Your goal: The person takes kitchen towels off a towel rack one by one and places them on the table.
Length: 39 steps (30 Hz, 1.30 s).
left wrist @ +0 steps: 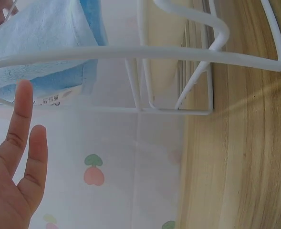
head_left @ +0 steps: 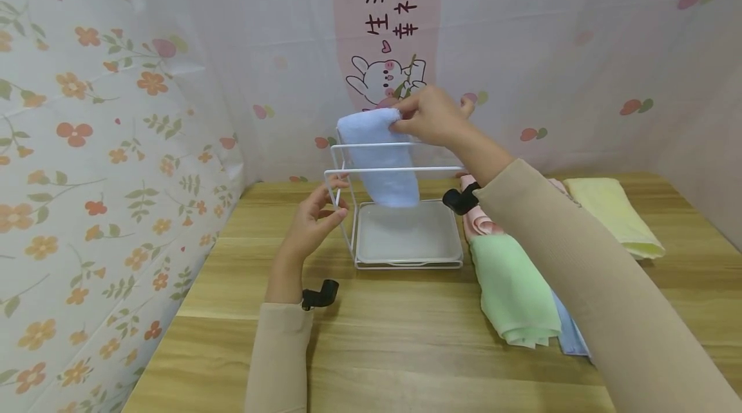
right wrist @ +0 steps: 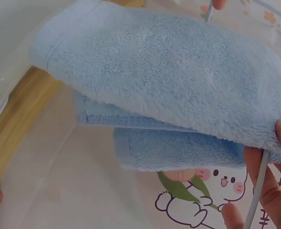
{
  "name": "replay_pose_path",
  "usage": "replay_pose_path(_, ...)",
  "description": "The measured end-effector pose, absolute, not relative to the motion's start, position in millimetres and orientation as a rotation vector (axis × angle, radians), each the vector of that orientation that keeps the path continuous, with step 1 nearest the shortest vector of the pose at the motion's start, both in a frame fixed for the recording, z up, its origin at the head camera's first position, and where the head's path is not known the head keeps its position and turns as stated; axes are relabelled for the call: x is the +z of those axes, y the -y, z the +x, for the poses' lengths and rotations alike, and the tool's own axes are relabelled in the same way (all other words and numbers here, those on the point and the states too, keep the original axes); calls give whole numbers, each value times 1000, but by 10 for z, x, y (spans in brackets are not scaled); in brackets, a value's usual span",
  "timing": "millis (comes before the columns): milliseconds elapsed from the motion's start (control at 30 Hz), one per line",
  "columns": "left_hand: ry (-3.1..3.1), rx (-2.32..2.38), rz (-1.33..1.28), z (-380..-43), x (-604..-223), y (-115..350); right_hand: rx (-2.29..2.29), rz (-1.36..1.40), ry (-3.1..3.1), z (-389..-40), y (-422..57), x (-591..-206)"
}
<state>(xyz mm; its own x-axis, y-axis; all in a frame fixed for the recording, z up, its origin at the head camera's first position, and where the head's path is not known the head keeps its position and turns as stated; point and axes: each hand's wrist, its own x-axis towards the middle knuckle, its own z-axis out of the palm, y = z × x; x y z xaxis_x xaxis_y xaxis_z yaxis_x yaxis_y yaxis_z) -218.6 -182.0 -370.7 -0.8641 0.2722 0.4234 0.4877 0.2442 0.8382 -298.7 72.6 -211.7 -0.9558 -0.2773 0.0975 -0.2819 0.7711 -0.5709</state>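
A white wire rack (head_left: 400, 170) stands on the wooden table, with a pale tray (head_left: 408, 232) in its base. Over its rear top bar hangs a folded light-blue towel (head_left: 382, 168), its lower end just above the tray. My right hand (head_left: 435, 116) pinches the towel's top right edge at that bar, thumb in front and fingers behind. The towel's layered folds (right wrist: 169, 71) fill much of the right wrist view. On the rack's left side, my left hand (head_left: 315, 216) holds the slanted side wire between thumb and forefinger; its other fingers (left wrist: 23, 109) are spread and fairly straight.
Right of the rack lie a rolled pink towel (head_left: 482, 220), a green towel (head_left: 516, 290), a blue towel (head_left: 570, 329) partly under my right sleeve, and a yellow towel (head_left: 617, 216). A printed curtain (head_left: 522, 46) hangs behind the table (head_left: 406, 329).
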Motion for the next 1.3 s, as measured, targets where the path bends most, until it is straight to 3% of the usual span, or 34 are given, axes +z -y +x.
replay_pose_path(1300, 2283, -1748, -768, -2211, -3699, 1794, 1783, 679, 2243, -2900, -862, -2199)
